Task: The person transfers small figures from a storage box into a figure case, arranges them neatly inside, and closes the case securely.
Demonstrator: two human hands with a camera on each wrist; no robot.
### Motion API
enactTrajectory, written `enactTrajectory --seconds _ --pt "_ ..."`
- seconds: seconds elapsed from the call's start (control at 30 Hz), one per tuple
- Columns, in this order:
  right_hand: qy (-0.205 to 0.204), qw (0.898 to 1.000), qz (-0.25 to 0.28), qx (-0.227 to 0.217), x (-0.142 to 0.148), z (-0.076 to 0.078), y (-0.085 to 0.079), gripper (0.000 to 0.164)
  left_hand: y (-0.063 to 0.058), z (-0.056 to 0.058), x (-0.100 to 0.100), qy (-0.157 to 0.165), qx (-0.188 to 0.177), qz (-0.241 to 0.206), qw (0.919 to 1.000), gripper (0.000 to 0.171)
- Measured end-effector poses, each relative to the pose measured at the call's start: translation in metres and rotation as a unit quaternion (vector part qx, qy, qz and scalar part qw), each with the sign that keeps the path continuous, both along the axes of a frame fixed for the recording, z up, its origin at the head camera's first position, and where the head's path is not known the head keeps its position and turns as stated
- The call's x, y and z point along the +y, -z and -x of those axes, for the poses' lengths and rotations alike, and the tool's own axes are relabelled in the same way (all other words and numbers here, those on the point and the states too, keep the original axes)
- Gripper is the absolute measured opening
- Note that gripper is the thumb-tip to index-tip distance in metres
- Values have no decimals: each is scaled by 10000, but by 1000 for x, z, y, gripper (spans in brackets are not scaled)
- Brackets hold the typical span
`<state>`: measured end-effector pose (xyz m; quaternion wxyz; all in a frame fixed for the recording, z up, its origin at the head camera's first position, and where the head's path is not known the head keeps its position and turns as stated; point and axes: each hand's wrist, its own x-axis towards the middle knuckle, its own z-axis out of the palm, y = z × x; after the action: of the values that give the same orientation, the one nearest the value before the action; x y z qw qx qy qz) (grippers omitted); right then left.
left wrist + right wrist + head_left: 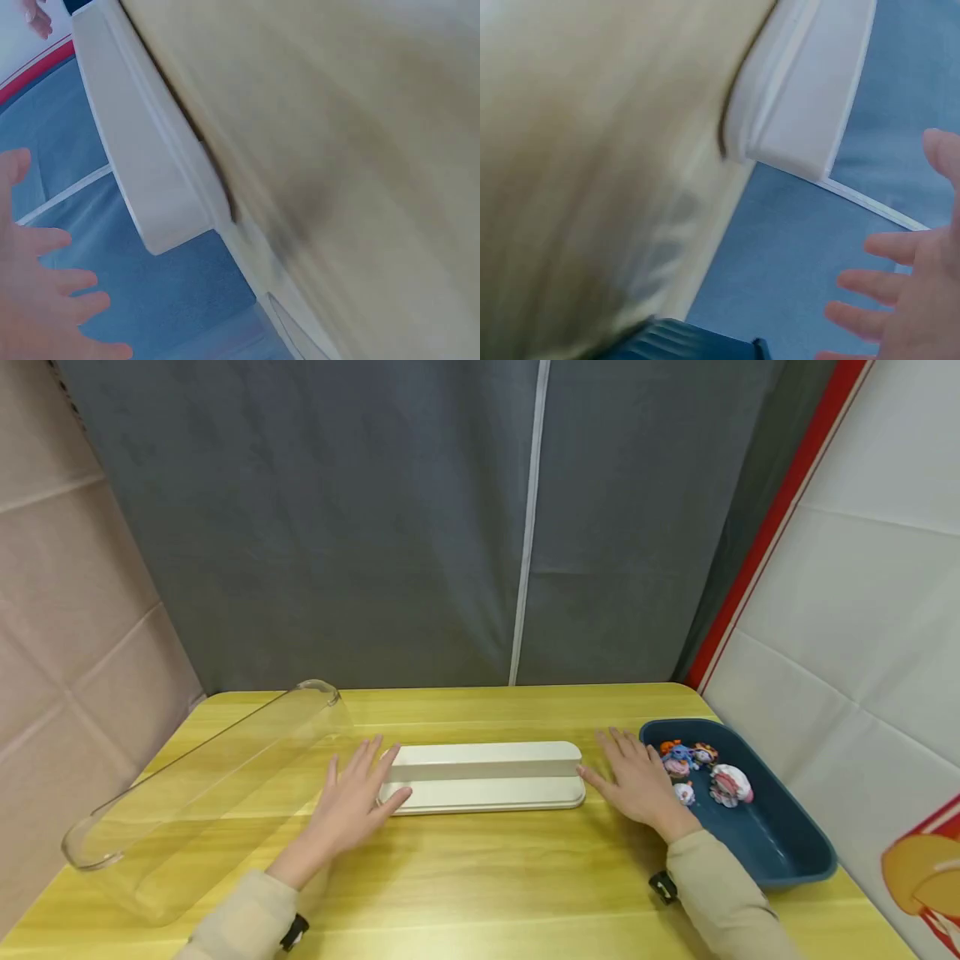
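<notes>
A white stepped stand (480,777) lies lengthwise in the middle of the wooden table, its raised ledge along the back. Close to its left end is my left hand (348,806), fingers spread and holding nothing. At the stand's other end my right hand (637,781) is likewise spread, with its thumb near the corner. The left wrist view shows the stand (146,127) beyond my outstretched fingers (71,281). In the right wrist view, a gap separates my fingers (870,285) from the stand's end (802,97).
To the left lies a long clear plastic cover (217,793). A dark blue bin (780,827) at the right holds several small figurines (678,764), among them a white and pink one (729,785). A grey curtain (360,527) hangs behind the table, with pale panels on both sides.
</notes>
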<state>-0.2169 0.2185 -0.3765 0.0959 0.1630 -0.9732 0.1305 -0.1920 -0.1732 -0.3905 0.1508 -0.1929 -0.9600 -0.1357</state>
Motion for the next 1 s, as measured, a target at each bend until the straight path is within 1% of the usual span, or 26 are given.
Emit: enactTrajectory --seconds 0.07,0.2,0.33,0.47,0.57,0.73,0.8,0.9,1.0 --pt "-63 9998 163 45 2 2 -5 69 -4 3 -1 66 78 -251 9996 64" --pt "-67 9986 527 -56 8 5 -21 66 -12 10 -4 191 239 -801 9963 54" --pt "127 9955 891 -291 18 5 -40 66 -17 15 -7 192 259 -1207 9922 42" --pt "361 9914 1166 -482 31 6 -57 66 -18 20 -9 127 163 -1486 9887 33" --pt "471 9873 1381 -631 42 7 -66 66 -16 23 -10 96 101 -1583 9873 30" --pt "373 9762 2014 -717 60 8 -74 61 -13 28 -14 92 -140 -1624 9866 30" --pt "223 9717 2266 -626 67 9 -75 57 -11 30 -15 64 -265 -1616 9865 31" --pt "136 9676 2476 -484 76 11 -75 52 -8 33 -17 -4 -470 -1578 9864 32" --pt "174 9656 2579 -270 86 14 -73 50 -3 34 -19 -62 -701 -1494 9863 34"
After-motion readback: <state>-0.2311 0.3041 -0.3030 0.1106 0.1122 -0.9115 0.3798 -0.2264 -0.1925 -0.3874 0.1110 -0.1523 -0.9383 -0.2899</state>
